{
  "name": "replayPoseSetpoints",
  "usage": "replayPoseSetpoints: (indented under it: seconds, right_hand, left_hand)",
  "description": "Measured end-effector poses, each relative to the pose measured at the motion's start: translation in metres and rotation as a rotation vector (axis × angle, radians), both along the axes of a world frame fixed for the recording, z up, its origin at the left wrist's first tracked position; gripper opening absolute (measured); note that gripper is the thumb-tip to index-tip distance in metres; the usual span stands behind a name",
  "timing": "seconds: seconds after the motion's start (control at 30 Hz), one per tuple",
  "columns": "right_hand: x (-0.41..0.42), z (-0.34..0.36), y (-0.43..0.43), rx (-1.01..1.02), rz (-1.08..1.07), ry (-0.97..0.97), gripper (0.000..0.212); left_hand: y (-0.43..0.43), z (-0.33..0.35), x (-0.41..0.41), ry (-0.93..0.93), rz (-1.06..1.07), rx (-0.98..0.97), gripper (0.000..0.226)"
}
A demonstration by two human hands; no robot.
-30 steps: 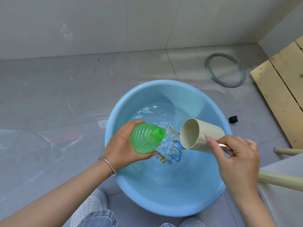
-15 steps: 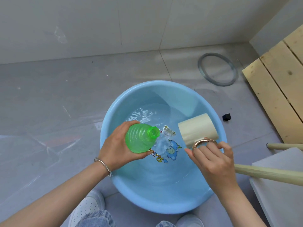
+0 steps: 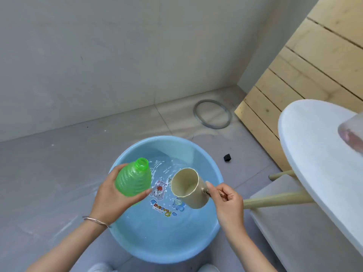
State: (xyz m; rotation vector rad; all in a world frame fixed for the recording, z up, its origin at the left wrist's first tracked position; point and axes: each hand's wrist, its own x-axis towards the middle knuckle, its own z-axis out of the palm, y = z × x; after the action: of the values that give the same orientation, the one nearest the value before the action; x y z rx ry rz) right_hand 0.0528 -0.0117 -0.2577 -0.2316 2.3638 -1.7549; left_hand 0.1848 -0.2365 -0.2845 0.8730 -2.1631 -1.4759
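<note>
left hand (image 3: 112, 197) wraps round the ribbed belly of the green bottle (image 3: 133, 179), thumb underneath and fingers curled over the far side. it holds the bottle tilted, uncapped mouth pointing up and away, above the left side of the blue basin (image 3: 125, 246). right hand (image 3: 227, 201) pinches the handle (image 3: 223, 193) of the beige mug (image 3: 188, 188). the mug hangs tipped on its side over the shallow water, its open mouth turned toward the bottle, near it but apart.

the bottle looks like thin, see-through plastic and probably weighs very little. its wall should give under a hard squeeze, so the ribbed middle is the best hold, since the ridges help wet fingers where the smooth neck would slip. the mug looks stiff and likely the heavier of the two, though what it is made of i cannot tell. held by a pinch on a wet handle it may swing, so a thumb braced against the wall would steady it.
</note>
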Motion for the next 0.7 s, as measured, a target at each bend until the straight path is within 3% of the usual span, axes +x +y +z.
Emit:
replayPoseSetpoints:
  seconds: [0.1,0.37,0.7]
  right_hand:
    - [0.007,0.056,0.009,-0.149,-0.054,-0.055,0.041]
    - [-0.005,0.182,0.067,-0.346,-0.249,0.091,0.041]
    - [-0.06,0.18,0.147,-0.419,-0.595,0.155,0.04]
  left_hand:
    - [0.002,0.051,0.001,0.082,-0.016,-0.005,0.075]
    - [0.033,0.173,-0.019,0.257,-0.111,-0.068,0.072]
    - [0.107,0.24,-0.051,0.365,-0.246,-0.082,0.074]
